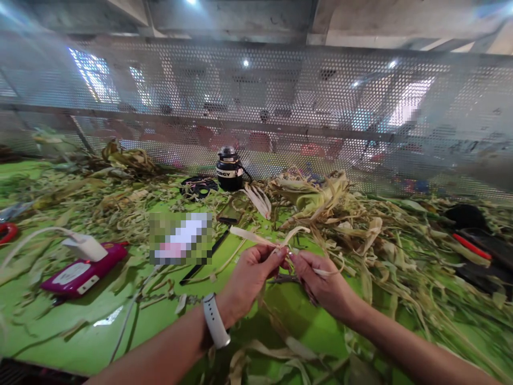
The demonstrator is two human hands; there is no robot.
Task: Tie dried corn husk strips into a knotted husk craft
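My left hand (260, 267), with a white band on its wrist, is closed in a pinch on pale strips of dried corn husk (248, 235). The strips fan out above the fingertips to the left and right. Close against it, my right hand (318, 275) also pinches a husk strip, and a pale end shows beside its fingers. Both sets of fingertips meet over the green table (276, 315). Just under the hands lies a dark metal object, partly hidden, perhaps scissors. The exact join between the strips is hidden by my fingers.
Husk scraps cover much of the table, with a husk pile (320, 198) behind my hands. A black jar (229, 170) stands near the perforated metal screen (256, 96). On the left are a magenta power strip (84, 270), a white charger (84, 247) and a cable.
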